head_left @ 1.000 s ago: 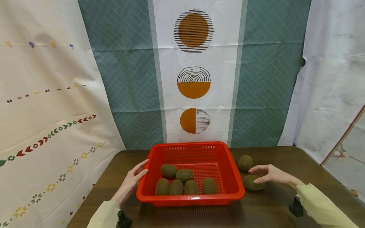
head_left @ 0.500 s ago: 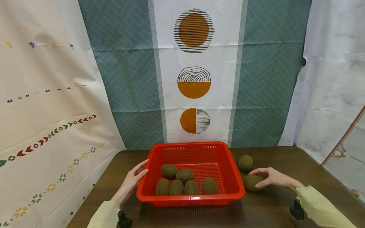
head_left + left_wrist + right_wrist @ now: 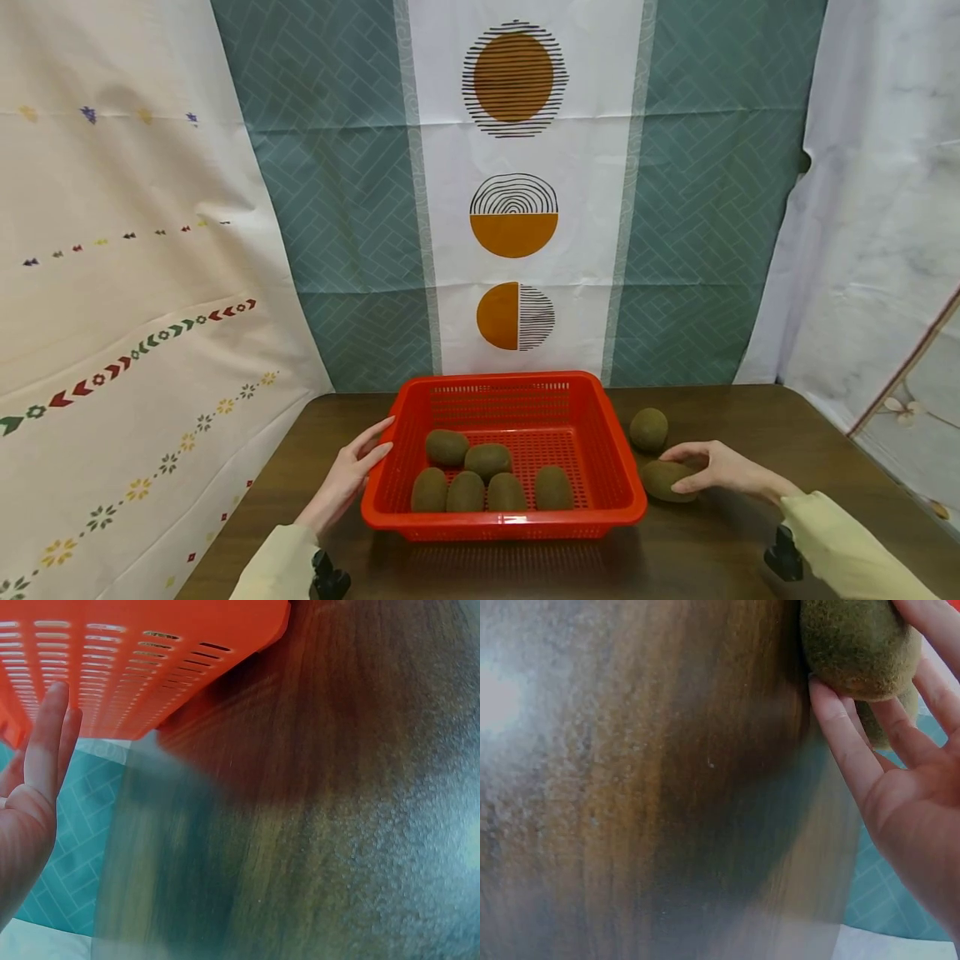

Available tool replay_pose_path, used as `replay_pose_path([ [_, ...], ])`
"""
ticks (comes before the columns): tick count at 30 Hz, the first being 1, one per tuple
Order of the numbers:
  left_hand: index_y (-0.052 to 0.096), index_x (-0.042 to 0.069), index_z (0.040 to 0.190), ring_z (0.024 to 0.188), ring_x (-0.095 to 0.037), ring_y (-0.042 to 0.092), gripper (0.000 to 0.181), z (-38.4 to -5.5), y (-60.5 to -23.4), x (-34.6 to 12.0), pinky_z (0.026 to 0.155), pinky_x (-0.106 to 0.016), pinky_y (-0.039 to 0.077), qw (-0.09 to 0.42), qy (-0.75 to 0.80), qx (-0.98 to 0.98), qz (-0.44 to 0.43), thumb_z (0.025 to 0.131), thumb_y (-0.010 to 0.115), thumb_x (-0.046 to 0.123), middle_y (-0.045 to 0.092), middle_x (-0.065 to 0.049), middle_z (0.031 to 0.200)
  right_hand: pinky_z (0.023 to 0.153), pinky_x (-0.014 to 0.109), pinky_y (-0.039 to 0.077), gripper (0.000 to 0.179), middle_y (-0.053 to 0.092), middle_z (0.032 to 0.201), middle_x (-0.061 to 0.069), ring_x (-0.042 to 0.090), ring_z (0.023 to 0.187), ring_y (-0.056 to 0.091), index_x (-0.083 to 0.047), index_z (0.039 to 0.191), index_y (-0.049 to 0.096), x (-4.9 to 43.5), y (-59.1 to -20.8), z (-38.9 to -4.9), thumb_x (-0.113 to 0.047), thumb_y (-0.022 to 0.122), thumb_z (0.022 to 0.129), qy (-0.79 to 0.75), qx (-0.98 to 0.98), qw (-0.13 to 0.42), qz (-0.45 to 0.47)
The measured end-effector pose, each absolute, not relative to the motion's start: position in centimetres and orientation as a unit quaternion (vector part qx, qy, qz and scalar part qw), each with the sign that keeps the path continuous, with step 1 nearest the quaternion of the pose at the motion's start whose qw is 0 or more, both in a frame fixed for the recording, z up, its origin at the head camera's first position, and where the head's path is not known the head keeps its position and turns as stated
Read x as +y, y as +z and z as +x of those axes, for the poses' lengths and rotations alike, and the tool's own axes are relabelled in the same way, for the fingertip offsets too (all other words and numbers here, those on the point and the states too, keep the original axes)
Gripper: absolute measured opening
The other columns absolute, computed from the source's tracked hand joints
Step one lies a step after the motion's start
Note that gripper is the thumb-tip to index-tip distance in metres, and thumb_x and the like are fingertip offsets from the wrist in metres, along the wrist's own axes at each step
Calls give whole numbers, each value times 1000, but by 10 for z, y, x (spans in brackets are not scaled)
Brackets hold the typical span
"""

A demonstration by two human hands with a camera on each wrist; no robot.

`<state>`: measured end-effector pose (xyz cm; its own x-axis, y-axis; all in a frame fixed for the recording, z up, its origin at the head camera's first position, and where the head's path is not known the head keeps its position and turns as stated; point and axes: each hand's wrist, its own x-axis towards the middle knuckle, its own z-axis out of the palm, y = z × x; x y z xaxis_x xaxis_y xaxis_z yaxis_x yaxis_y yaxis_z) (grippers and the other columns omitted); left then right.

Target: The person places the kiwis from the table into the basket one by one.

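Observation:
Against the left side of the red plastic basket (image 3: 483,521) rests my left hand (image 3: 348,473). Its fingers (image 3: 46,742) lie nearly straight along the slotted wall in the left wrist view. Several brown fuzzy kiwis (image 3: 487,460) lie in the front and left of the basket. To the right of it, my right hand (image 3: 716,468) grips a kiwi (image 3: 662,482) lying on its side, thumb at the near side and fingers over the far side. Up close, that kiwi (image 3: 859,645) sits between the thumb and fingertips, low by the tabletop. Another kiwi (image 3: 648,430) lies just behind it.
The basket stands on a dark brown wooden table (image 3: 705,550). Patterned cloths hang around it: a green and white one (image 3: 517,350) at the back, a cream one (image 3: 150,350) to the left and a pale marbled one (image 3: 877,292) to the right.
My right hand has lowered slightly and its fingers have closed in around the kiwi. The left hand and basket stay as they were, and the head view has shifted a little.

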<state>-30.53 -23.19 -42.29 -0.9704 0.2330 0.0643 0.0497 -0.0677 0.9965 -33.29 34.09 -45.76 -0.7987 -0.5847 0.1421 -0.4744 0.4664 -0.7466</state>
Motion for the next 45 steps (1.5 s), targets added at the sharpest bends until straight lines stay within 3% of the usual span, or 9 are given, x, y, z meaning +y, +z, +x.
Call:
replay_pose_path([
  [5,33,9,139,105,-40,50,51,-306,-424,-232,78,-46,46,65,724,678,108,92,53,13,41,-24,130,65,30,50,34,60,106,8,10,92,52,-2,112,60,342,-454,-330,-13,68,81,-446,842,68,-294],
  [15,33,9,139,105,-40,51,52,-306,-425,-234,77,-46,47,62,725,678,109,92,54,13,41,-24,130,63,34,50,37,58,109,12,11,93,54,-5,114,59,342,-433,-333,-18,68,81,-436,865,40,-245],
  [22,32,9,140,106,-40,50,52,-305,-423,-233,78,-46,46,69,723,678,112,92,53,13,40,-25,131,68,35,50,40,56,113,17,17,94,56,-3,117,56,338,-408,-337,-17,68,81,-455,861,27,-227],
  [31,33,9,140,105,-38,51,53,-304,-421,-233,78,-45,47,68,713,690,103,92,54,16,41,-23,131,76,34,47,42,56,115,11,18,101,54,-9,119,56,324,-376,-343,-21,68,81,-428,870,6,-243],
  [45,32,9,140,105,-40,51,53,-305,-422,-234,78,-46,47,67,723,679,110,92,54,14,40,-24,131,77,40,48,43,55,115,13,22,91,60,-9,120,56,280,-338,-351,-22,69,81,-439,857,6,-270],
])
